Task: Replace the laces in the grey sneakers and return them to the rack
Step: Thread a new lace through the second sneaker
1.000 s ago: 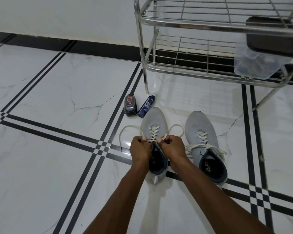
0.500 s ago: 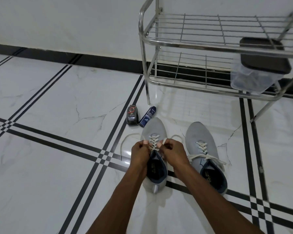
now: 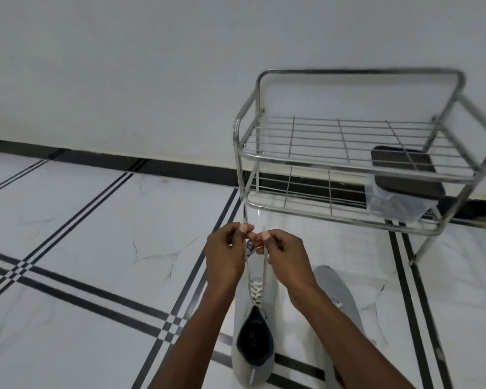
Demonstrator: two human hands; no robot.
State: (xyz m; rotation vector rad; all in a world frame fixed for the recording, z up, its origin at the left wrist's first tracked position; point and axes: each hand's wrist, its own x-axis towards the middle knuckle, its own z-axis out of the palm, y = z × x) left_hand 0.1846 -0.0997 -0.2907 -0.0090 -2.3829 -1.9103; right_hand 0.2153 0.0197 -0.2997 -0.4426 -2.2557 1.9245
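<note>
Both hands have lifted from the shoe's throat, drawing the two ends of the white lace (image 3: 255, 272) up taut above the grey fabric sneaker (image 3: 253, 327) standing on the white marble floor (image 3: 96, 248). Left hand (image 3: 227, 256) and right hand (image 3: 285, 258) meet fingertip to fingertip, each grip pinching a lace end. A second grey sneaker (image 3: 338, 290) lies just beside, partly hidden by the right forearm. Behind stands the two-tier steel wire rack (image 3: 348, 164), its lower tier carrying a clear plastic box with a dark lid (image 3: 404, 189).
</note>
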